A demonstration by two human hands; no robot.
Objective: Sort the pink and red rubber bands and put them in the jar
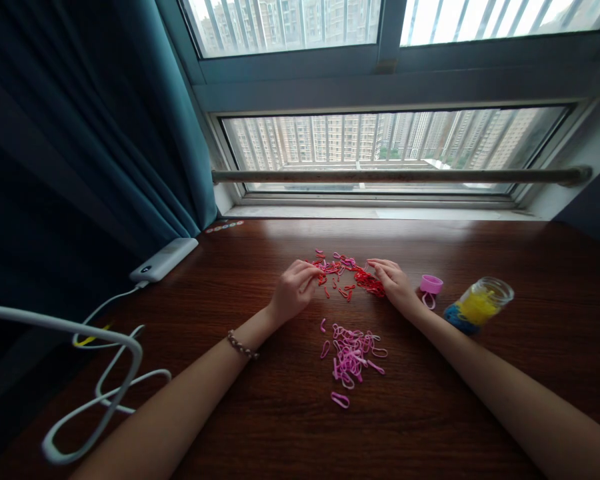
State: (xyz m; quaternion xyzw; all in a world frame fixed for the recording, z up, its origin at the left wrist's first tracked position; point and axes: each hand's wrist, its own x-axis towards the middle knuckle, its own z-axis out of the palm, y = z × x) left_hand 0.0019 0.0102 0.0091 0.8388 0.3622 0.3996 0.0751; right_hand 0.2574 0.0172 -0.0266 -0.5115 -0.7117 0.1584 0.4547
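Small red and pink rubber bands lie scattered between my hands, with a denser red heap on the right. My left hand, a beaded bracelet on its wrist, has thumb and fingers pinched together at the left side of the scatter. Whatever sits between those fingertips is too small to make out. My right hand reaches to the red heap's right side, fingers stretched out, the fingertips close to the bands. Closer to me is a separate pile of pink rubber bands.
Right of my right hand stand a pink ring-shaped cap with a pink band by it, and a glass jar holding yellow and blue bands. On the left are a white power strip and a looped white cable. A window rail runs behind.
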